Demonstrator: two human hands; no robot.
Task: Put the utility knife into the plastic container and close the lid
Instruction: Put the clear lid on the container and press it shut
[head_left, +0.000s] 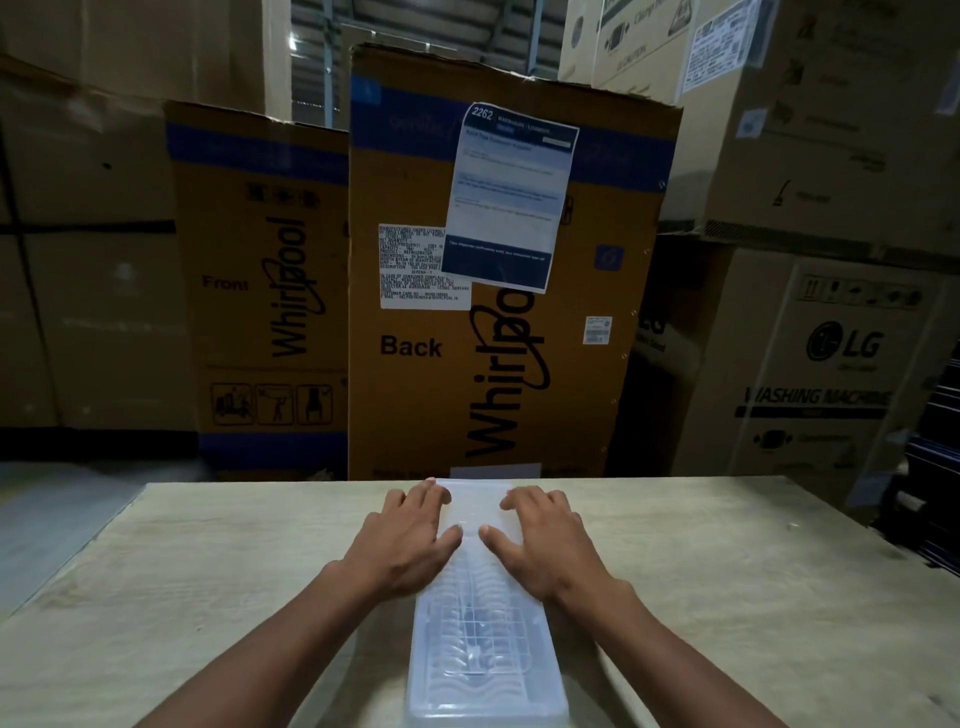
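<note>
- Head view: both my hands lie flat on the lid of the long plastic container (485, 629), which lies lengthwise away from me on the table (727, 597).
- Left hand (402, 540): palm down, fingers spread along the lid's left edge near the far end, pressing rather than gripping; nothing is held in it.
- Right hand (545, 540): the mirror of the left on the right edge, fingers splayed, thumb pointing inward, likewise holding nothing.
- Utility knife: I cannot make it out. Through the translucent lid only a ribbed, grid-like pattern shows at the near end, so I judge the knife is probably inside already, but cannot confirm it.
- Handling, as a judgement: the container looks light, thin-walled and somewhat flexible, with a smooth, slippery skin. The lid is likely to bow in the middle, so pressure belongs on the rims and corners, worked along the length until it seats.
- Lid state: it covers the box; whether it is fully latched I cannot tell.
- Surface: pale wood-grain tabletop, flat and matt, bare around the container.
- Room: a dim storeroom; tall cardboard boxes (509, 270) stand just behind the table's far edge, with more cartons stacked on both sides.
</note>
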